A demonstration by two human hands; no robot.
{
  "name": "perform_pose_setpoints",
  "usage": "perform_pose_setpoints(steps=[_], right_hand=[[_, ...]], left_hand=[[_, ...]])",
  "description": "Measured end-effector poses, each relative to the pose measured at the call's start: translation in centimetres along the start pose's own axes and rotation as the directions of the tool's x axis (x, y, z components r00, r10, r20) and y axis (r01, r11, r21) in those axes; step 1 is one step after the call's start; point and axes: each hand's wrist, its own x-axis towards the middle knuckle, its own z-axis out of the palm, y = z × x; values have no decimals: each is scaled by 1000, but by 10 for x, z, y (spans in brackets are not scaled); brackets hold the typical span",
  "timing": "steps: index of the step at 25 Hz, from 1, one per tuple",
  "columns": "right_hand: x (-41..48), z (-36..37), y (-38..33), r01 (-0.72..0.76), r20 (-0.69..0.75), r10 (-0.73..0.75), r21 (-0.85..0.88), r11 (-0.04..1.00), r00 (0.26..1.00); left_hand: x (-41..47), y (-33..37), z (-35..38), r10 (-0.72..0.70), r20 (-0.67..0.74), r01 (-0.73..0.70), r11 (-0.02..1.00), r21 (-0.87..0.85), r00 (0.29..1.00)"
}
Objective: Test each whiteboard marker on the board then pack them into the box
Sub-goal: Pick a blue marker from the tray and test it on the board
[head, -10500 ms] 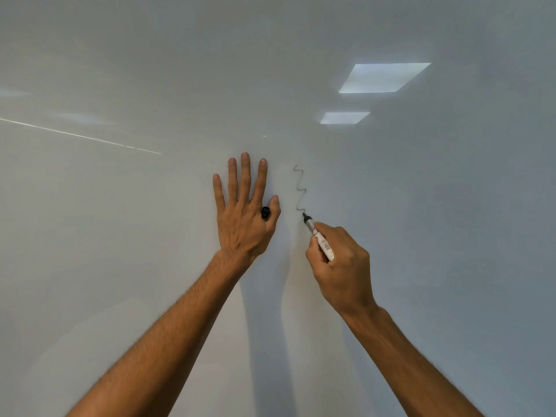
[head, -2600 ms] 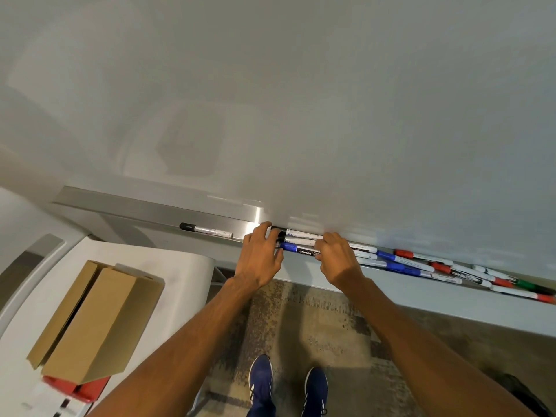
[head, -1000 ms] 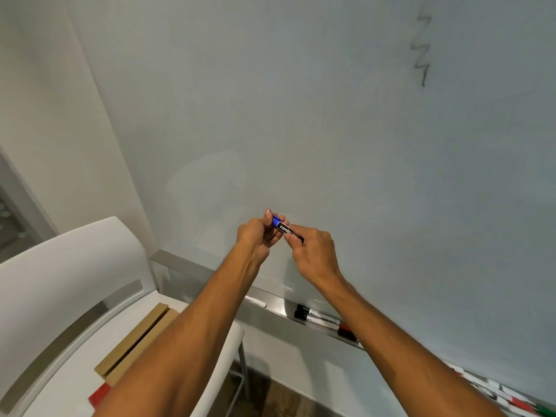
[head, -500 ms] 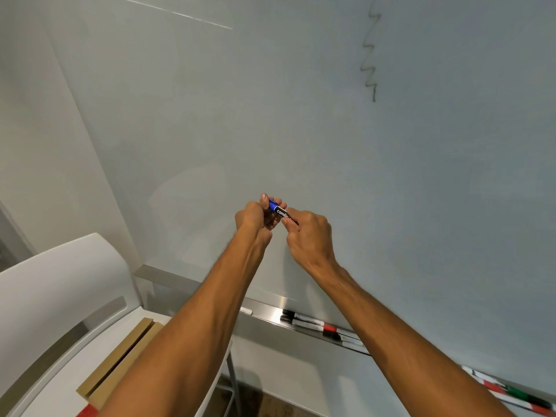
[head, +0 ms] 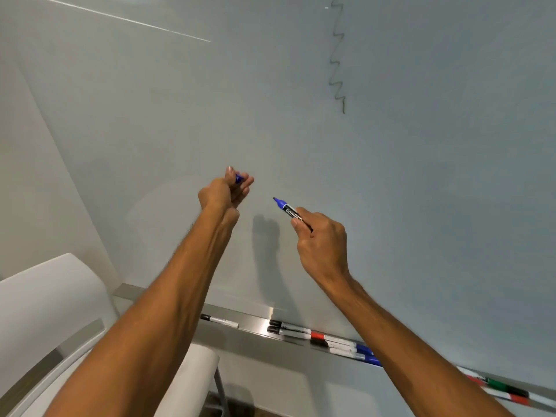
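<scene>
Clamping uncapped marker in right fingers, pinching blue cap in left fingers, both well above tray.

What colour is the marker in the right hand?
Blue, with a black lettered band: the uncapped whiteboard marker in the right hand, head view.

Partial lettering "comi" on blue marker
</scene>
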Motion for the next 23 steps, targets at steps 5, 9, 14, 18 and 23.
perform_pose_setpoints(steps=[5,9,14,18,23], right_hand=[[15,-15,2,-59,-32,70,263,963,997],[41,-39,-2,-46,-145,99,332,942,985],[92,-82,-18,51,-360,106,401,915,927],[132,-113,-30,142,-499,54,346,928,865],[173,-128,-32,178,-580,-23,212,961,815]], left_hand=[[-19,12,25,220,132,-234,967,102,967],[-29,27,56,447,228,-492,843,218,865],[-41,56,100,663,285,-721,618,313,692],[-38,75,133,829,360,-885,304,353,428],[3,82,168,776,629,-907,-229,354,50]])
